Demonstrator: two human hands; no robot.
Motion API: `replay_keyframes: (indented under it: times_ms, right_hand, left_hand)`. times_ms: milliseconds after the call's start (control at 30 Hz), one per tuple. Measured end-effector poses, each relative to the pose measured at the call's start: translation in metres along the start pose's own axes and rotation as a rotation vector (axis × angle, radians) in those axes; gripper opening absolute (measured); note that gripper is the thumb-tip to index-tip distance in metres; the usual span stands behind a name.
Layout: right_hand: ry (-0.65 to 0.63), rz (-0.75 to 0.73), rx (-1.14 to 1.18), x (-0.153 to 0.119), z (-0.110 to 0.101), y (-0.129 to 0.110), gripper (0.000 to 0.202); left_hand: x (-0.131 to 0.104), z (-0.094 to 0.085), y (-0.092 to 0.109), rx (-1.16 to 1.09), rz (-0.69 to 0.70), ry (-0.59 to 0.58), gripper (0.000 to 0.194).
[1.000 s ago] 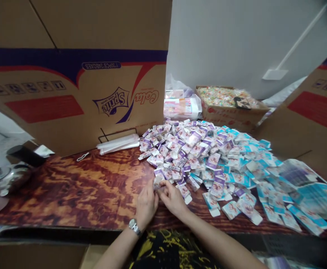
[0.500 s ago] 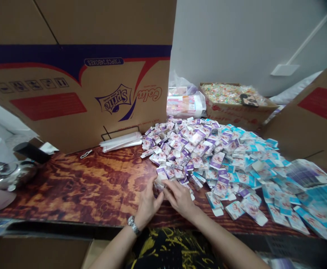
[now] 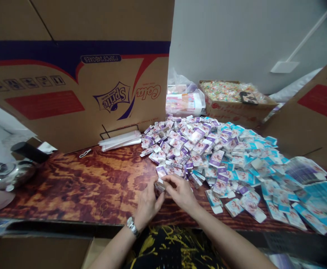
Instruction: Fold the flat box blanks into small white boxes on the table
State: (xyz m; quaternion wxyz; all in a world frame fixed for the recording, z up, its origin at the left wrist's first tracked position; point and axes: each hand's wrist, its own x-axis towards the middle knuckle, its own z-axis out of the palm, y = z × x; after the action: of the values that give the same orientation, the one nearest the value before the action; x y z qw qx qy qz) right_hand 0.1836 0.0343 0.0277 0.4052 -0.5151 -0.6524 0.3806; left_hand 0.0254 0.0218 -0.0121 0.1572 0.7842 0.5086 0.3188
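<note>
Between my two hands, over the near part of the table, is a small printed carton [image 3: 159,185], partly covered by my fingers. My left hand [image 3: 148,200], with a metal watch on its wrist, grips the carton's left side. My right hand [image 3: 181,194] has its thumb and forefinger closed at the carton's upper right edge. Just beyond my fingers lies a heap of small purple-and-white cartons [image 3: 198,136], mixed on its right with blue-and-white cartons [image 3: 243,177]. Some of these stand with their end flaps open.
A tall cardboard box [image 3: 76,89] stands at the back left, another cardboard box [image 3: 309,112] at the right. Behind the heap sits an open box of wrapped candies [image 3: 222,93]. White plastic strips [image 3: 120,140] and a metal kettle [image 3: 14,175] rest on the patterned table [image 3: 82,186]. Flat carton blanks [image 3: 320,190] lie right.
My right hand's fingers have shifted slightly up along the carton's top edge, and more of the carton shows. My left hand keeps its hold. The view has shifted slightly.
</note>
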Motion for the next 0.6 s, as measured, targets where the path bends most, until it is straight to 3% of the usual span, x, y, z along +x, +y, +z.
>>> replay_keyframes:
  times_ms: [100, 267, 467, 600]
  right_hand:
    - [0.026, -0.09, -0.191, -0.003, 0.0, -0.006, 0.019]
    - [0.01, -0.142, -0.24, -0.009, 0.007, -0.008, 0.025]
    - [0.013, -0.159, -0.167, -0.02, 0.015, 0.005, 0.031]
    - [0.02, -0.052, -0.033, -0.003, 0.0, -0.004, 0.028]
  left_hand:
    - [-0.001, 0.003, 0.0, 0.03, -0.038, -0.008, 0.052]
    - [0.001, 0.003, 0.003, 0.058, -0.04, -0.035, 0.052]
    - [0.003, 0.004, -0.003, 0.006, -0.071, -0.076, 0.05]
    - [0.017, -0.008, 0.005, -0.066, -0.008, -0.088, 0.05]
